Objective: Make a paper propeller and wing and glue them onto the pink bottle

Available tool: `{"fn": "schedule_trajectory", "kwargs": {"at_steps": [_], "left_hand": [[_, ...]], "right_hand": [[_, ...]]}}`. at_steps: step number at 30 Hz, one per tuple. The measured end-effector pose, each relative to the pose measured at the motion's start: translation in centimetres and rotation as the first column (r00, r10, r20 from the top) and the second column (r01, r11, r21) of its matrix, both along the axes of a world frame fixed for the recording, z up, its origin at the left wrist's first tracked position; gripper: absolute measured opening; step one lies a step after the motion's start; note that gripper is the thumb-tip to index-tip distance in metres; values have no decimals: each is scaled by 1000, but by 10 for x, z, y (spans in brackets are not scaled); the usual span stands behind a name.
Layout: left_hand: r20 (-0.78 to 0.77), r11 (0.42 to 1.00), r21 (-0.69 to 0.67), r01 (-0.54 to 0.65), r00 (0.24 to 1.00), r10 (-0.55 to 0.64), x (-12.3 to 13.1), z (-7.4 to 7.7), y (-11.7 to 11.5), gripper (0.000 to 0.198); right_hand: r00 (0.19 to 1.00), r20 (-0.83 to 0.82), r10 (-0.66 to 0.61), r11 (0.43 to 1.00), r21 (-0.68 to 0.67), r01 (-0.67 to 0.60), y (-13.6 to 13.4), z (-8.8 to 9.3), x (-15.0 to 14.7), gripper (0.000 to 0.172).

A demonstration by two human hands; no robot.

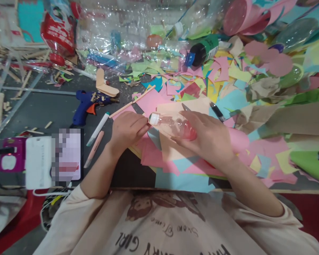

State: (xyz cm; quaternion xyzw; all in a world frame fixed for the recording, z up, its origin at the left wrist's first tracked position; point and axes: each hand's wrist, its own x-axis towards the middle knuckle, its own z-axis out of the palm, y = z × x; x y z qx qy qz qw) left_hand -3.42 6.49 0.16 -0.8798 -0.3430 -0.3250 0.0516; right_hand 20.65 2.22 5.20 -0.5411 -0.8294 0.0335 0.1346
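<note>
Across the grey table point(45, 106) it's a riot of cut paper point(175, 88), so plenty of snipping is already done, by the look of it. A peach sheet point(175, 150) lies on that spread, right in front of the person. Here's the right hand point(211, 136), wrapped around the bottle's lower end! And the left hand point(129, 127), fingers curled in, tips at the neck end; whether they pinch anything, I can't tell. Over to the left, the blue glue gun point(83, 106) lies untouched. The clear bottle point(172, 124) itself is on its side above the peach sheet, no paper wrapped round it that I can see, pink showing at its base. The white marker point(98, 129) rests unused, and the little white cap point(154, 119) is on the bottle.
</note>
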Motion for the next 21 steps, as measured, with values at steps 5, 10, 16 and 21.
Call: {"fn": "schedule_trajectory", "kwargs": {"at_steps": [5, 10, 16, 21], "left_hand": [[162, 1000, -21, 2, 987, 2, 6, -3, -2, 14], [253, 994, -104, -39, 965, 64, 9, -11, -5, 17], [253, 983, -180, -14, 966, 60, 8, -10, -5, 21], [165, 987, -146, -62, 982, 87, 9, -9, -5, 23]], "right_hand": [[1000, 6, -7, 1000, 25, 7, -1, -2, -1, 48], [1000, 12, -8, 999, 44, 7, -1, -3, -1, 48], [999, 32, -20, 999, 30, 19, -1, -2, -2, 50], [999, 33, -16, 999, 37, 14, 0, -2, -2, 50]]}}
